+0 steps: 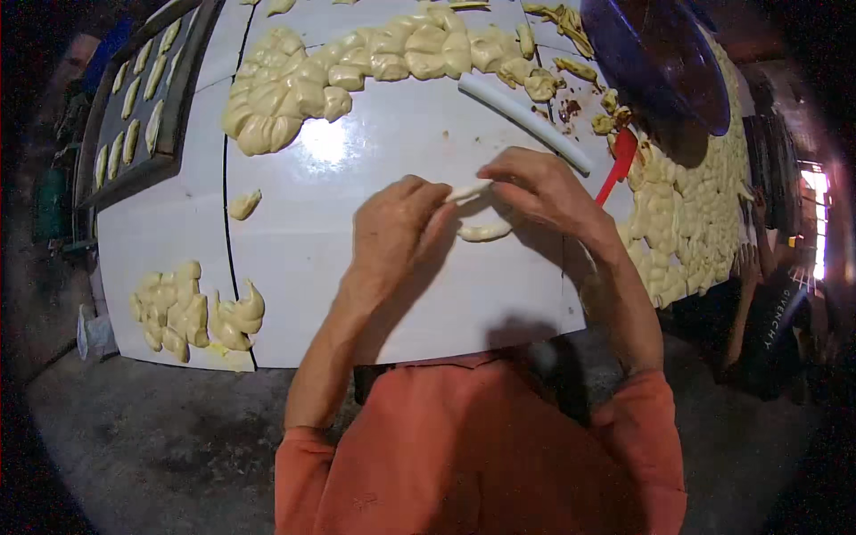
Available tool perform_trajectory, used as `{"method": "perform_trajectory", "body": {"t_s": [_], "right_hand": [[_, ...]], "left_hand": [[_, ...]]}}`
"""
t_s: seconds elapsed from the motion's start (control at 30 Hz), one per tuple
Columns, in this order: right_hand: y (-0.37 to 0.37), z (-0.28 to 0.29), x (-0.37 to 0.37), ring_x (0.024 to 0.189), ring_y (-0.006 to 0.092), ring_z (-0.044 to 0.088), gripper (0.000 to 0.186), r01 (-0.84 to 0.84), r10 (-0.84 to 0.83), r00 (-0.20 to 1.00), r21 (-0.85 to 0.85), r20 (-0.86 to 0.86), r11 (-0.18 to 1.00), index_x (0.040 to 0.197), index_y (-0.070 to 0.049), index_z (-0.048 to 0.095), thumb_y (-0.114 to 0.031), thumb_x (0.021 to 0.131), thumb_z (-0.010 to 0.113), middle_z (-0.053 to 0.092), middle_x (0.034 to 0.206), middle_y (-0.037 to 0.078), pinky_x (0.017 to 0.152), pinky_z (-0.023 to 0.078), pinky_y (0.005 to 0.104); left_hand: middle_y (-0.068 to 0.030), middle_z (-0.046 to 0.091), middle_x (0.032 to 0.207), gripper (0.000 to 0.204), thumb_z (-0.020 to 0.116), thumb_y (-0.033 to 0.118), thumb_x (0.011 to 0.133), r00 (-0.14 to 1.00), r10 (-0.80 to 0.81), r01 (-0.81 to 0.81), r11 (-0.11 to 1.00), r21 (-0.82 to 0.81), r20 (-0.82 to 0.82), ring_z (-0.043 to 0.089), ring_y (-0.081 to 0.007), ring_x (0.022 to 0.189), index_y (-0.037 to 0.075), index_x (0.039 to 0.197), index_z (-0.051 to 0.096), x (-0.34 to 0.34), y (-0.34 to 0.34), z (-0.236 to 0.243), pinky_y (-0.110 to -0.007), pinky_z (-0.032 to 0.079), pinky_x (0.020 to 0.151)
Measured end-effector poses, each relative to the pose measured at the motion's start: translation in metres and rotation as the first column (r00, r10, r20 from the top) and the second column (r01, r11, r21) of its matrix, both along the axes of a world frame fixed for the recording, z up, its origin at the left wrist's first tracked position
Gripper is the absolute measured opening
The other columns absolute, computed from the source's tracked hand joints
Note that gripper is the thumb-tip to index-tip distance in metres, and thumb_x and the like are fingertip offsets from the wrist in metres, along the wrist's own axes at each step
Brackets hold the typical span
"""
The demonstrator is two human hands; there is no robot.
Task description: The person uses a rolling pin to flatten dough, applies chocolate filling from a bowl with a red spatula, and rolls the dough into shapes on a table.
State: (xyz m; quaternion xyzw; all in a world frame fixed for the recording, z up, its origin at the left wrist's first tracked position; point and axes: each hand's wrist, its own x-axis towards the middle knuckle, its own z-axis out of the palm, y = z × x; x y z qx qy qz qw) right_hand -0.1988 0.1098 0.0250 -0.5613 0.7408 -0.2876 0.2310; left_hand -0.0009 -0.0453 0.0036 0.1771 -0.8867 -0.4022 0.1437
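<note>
Over the white table, my left hand (399, 223) and my right hand (546, 192) face each other with fingers closed on a pale dough strip (468, 191). The strip's upper part spans the short gap between my fingertips. Just below it a curved length of dough (484, 234) shows; I cannot tell whether it is the same strip looped round or a separate piece. Beyond my right hand lie a white rod like a rolling pin (524, 121) and a red spatula (617, 166).
Glossy dough pieces (392, 53) cover the far side, with more at the near left (171, 308) and right (682, 223). A tray (169, 107) of dough strips stands at left. A dark blue basin (655, 62) sits at the far right. Another person (771, 325) is at the right.
</note>
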Motion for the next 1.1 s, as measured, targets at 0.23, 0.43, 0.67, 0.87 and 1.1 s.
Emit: {"method": "perform_trajectory", "body": {"t_s": [0.23,0.43,0.67,0.87,1.1], "right_hand": [[0.056,-0.020,-0.002,0.108,0.0323,0.063,0.031,-0.050,0.054,0.994,0.045,-0.097,0.998,0.120,-0.003,0.070,-0.017,0.092,0.069,0.066,0.112,0.014,0.093,0.051,0.0430],[0.062,-0.019,-0.007,0.104,0.0336,0.062,0.033,-0.082,0.089,0.981,0.052,-0.172,0.995,0.119,-0.004,0.066,-0.019,0.090,0.068,0.065,0.109,0.014,0.093,0.051,0.0461],[0.037,0.004,-0.002,0.096,0.0374,0.067,0.025,-0.107,0.109,0.991,0.037,-0.083,0.994,0.100,0.002,0.065,-0.016,0.083,0.064,0.067,0.102,0.020,0.085,0.053,0.0479],[-0.001,0.047,0.026,0.088,0.0322,0.071,0.034,0.000,-0.132,0.947,0.411,0.292,0.912,0.114,0.003,0.066,-0.019,0.088,0.068,0.071,0.102,0.022,0.081,0.056,0.0415],[-0.118,0.032,0.070,0.088,0.0313,0.069,0.032,-0.288,0.266,0.949,0.123,0.166,0.950,0.117,0.001,0.068,-0.016,0.090,0.071,0.070,0.097,0.018,0.082,0.055,0.0416]], "left_hand": [[-0.0140,0.070,0.095,0.026,0.075,0.023,0.089,0.981,-0.177,0.184,0.978,-0.094,0.075,0.068,-0.0343,0.083,0.005,0.108,0.076,-0.006,0.047,-0.020,-0.045,0.054,0.073],[-0.0136,0.068,0.093,0.022,0.076,0.015,0.084,0.982,-0.109,0.131,0.982,-0.138,0.154,0.067,-0.0339,0.087,0.006,0.104,0.073,-0.018,0.057,-0.009,-0.046,0.053,0.077],[-0.0218,0.067,0.120,0.020,0.068,0.012,0.083,0.997,-0.058,0.064,0.990,-0.126,0.052,0.066,-0.0415,0.105,0.002,0.099,0.067,0.001,0.045,-0.015,-0.048,0.055,0.092],[-0.0215,0.068,0.100,0.024,0.062,0.019,0.097,0.993,-0.010,-0.009,0.988,0.156,0.116,0.069,-0.0414,0.093,0.003,0.115,0.062,0.045,0.025,0.040,-0.050,0.055,0.081],[-0.0174,0.070,0.108,0.028,0.066,0.013,0.094,0.988,0.148,-0.147,0.989,0.017,-0.047,0.071,-0.0360,0.097,0.003,0.121,0.067,0.132,-0.064,0.028,-0.044,0.058,0.087]]}}
